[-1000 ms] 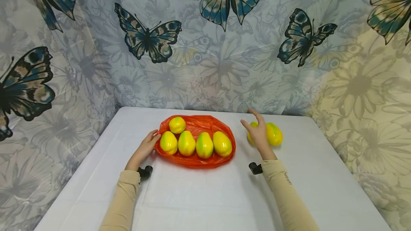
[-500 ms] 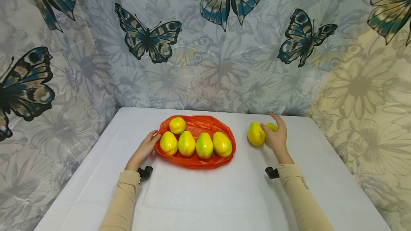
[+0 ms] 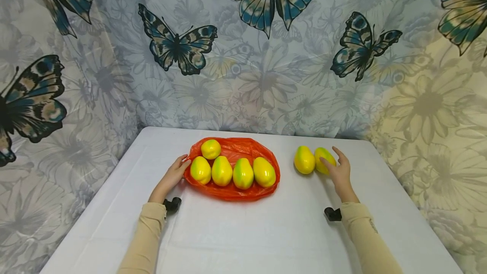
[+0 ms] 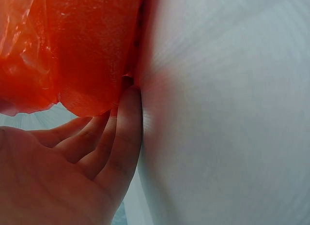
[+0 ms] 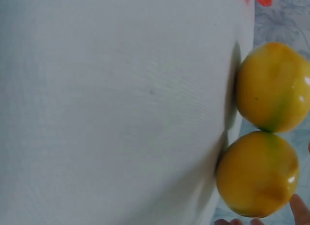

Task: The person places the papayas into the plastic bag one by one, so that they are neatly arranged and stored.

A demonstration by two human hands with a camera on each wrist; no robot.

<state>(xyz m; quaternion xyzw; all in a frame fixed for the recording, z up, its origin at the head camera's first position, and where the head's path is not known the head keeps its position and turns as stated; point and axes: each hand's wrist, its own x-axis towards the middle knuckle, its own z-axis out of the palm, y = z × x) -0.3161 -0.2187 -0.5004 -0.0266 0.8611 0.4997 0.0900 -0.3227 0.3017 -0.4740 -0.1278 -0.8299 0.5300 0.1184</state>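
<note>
A red plastic bag point(image 3: 228, 194) lies spread on the table, with several glossy yellow-green, pear-shaped fruits point(image 3: 222, 171) on it. My left hand point(image 3: 173, 176) touches its left edge; in the left wrist view, the fingers point(image 4: 127, 133) reach extended against the red plastic. Off to the right, two similar fruits stand side by side: a left one point(image 3: 304, 160) and a right one point(image 3: 323, 158). My right hand point(image 3: 340, 175) is at the right fruit, thumb and fingers spread around its near right side. In the right wrist view, its fingertips point(image 5: 299, 211) show beside the lower fruit point(image 5: 257, 174); contact is unclear.
A white cloth covers the table point(image 3: 243, 240). Behind and beside it hangs a butterfly-patterned fabric point(image 3: 262, 83), close to the table's back edge. A black wrist camera mount point(image 3: 333, 214) sits on the right wrist, and another point(image 3: 173, 204) on the left.
My right hand has moved right, from over the left loose fruit to the right side of the other one. The left hand stays at the bag's edge.
</note>
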